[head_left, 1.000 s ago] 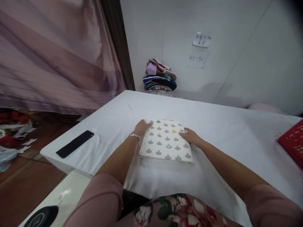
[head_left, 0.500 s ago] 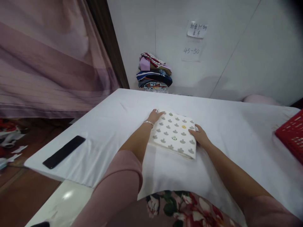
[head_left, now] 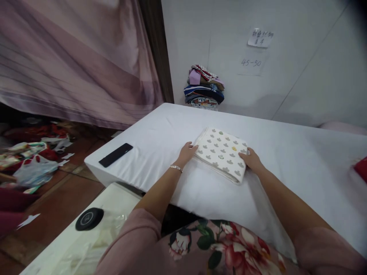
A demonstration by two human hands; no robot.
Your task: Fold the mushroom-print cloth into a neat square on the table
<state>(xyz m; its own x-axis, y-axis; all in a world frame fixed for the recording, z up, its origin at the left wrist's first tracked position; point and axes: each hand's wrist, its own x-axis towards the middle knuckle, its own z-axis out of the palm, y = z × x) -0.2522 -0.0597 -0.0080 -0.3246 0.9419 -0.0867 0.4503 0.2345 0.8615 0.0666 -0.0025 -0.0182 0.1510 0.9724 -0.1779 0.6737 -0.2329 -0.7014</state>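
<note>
A folded white cloth (head_left: 222,152) with grey, green and yellow prints lies flat on the white-covered table (head_left: 155,130). My left hand (head_left: 187,152), with a silver bracelet at the wrist, is at the cloth's left edge, its thumb touching the side and its fingers apart. At the right edge, my right hand (head_left: 252,158) grips the cloth, thumb on top and the other fingers around the side.
A black phone-like slab (head_left: 116,154) lies near the table's left corner. Folded clothes (head_left: 204,89) are stacked by the wall. A white surface (head_left: 123,194) at lower left bears a round black object (head_left: 90,219). A red item (head_left: 361,170) is at far right.
The view has swung left and down, showing more floor and the lower white surface. My left hand has slid toward me along the cloth's left edge; my right hand stays at its right edge.
</note>
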